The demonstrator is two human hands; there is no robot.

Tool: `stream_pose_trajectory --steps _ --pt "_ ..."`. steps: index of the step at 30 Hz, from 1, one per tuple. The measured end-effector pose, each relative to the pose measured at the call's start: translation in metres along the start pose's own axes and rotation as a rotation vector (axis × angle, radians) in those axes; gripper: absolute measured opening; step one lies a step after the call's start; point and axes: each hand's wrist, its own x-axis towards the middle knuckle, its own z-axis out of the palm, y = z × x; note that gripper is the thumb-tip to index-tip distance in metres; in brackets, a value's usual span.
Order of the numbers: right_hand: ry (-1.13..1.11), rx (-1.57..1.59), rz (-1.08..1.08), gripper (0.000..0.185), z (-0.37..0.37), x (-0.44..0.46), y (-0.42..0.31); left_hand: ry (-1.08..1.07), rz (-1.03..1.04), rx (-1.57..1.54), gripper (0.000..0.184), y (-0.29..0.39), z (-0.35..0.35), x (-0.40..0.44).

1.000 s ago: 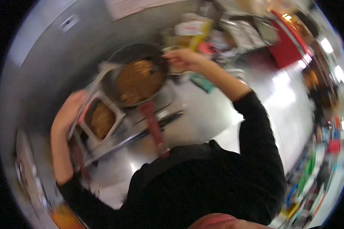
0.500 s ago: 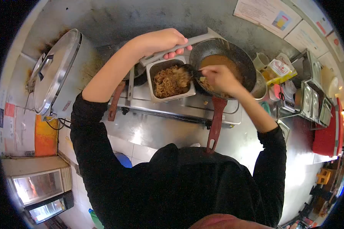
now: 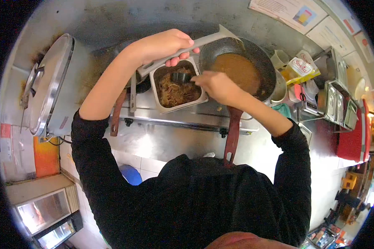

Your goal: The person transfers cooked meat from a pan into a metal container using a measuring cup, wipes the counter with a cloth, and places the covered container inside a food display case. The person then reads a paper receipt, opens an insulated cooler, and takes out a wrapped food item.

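Note:
My left hand point(image 3: 176, 45) is wrapped round the handle of a long grey spatula point(image 3: 207, 38), its flat head over the far rim of the wok point(image 3: 265, 54). Brown sauce covers the wok's bottom. My right hand point(image 3: 216, 86) grips a small black measuring cup point(image 3: 180, 77), its handle mostly hidden by the fingers. The cup sits down in brown shredded food point(image 3: 176, 93), which looks like shredded meat, inside a square steel pan point(image 3: 164, 110). This pan stands on the stove point(image 3: 187, 119), left of the wok.
The wok's red handle point(image 3: 232, 137) points toward my body; another red handle point(image 3: 118, 114) lies left of the pan. A large lidded steel pot point(image 3: 56, 83) is at left. At right are a yellow-and-white packet point(image 3: 302, 68), a clear jug point(image 3: 280, 59) and steel containers point(image 3: 334, 99).
My right hand has moved left from over the wok, bringing the measuring cup into the shredded food. More of the wok's sauce shows. My left hand still holds the spatula, slightly farther left.

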Motion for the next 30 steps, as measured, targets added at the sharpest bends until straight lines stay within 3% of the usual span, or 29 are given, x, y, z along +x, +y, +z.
stream_pose_trajectory --steps 1,4,7,10,11,14,15,18,21,25,28,30 --pt "0.1 0.092 -0.004 0.02 -0.006 -0.001 0.005 -0.007 0.012 0.004 0.033 0.0 -0.001 0.001" --pt "0.123 0.279 0.234 0.021 -0.053 -0.027 0.015 0.014 -0.001 0.011 0.033 0.002 -0.003 -0.003" --pt "0.135 0.259 0.298 0.022 -0.072 -0.053 0.044 0.06 0.003 -0.018 0.033 -0.005 -0.002 -0.002" --pt "-0.075 -0.09 0.438 0.024 -0.055 -0.051 0.065 0.063 -0.013 -0.03 0.033 -0.005 0.004 0.008" --pt "-0.095 -0.214 0.318 0.025 -0.041 -0.049 0.075 0.064 -0.023 -0.034 0.032 -0.004 0.008 0.012" --pt "-0.22 -0.121 0.274 0.025 -0.031 -0.044 0.065 0.007 -0.027 -0.06 0.032 -0.002 0.016 0.021" --pt "-0.168 -0.086 0.187 0.019 -0.024 -0.053 0.075 -0.004 -0.034 -0.06 0.031 -0.003 0.019 0.021" --pt "-0.378 -0.155 0.139 0.021 -0.057 -0.074 0.066 -0.017 -0.04 -0.063 0.031 -0.005 0.021 0.019" --pt "-0.286 -0.109 0.076 0.023 -0.08 -0.085 0.074 -0.028 -0.019 -0.064 0.032 -0.008 0.021 0.02" --pt "-0.185 -0.209 0.308 0.024 -0.076 -0.066 0.097 -0.011 0.042 -0.049 0.033 -0.003 0.025 0.031" --pt "-0.058 -0.394 0.311 0.022 -0.044 -0.055 0.121 -0.012 0.046 -0.05 0.033 -0.003 0.027 0.039" --pt "-0.158 -0.334 0.289 0.023 -0.042 -0.061 0.117 -0.022 0.025 -0.051 0.033 -0.003 0.027 0.04"
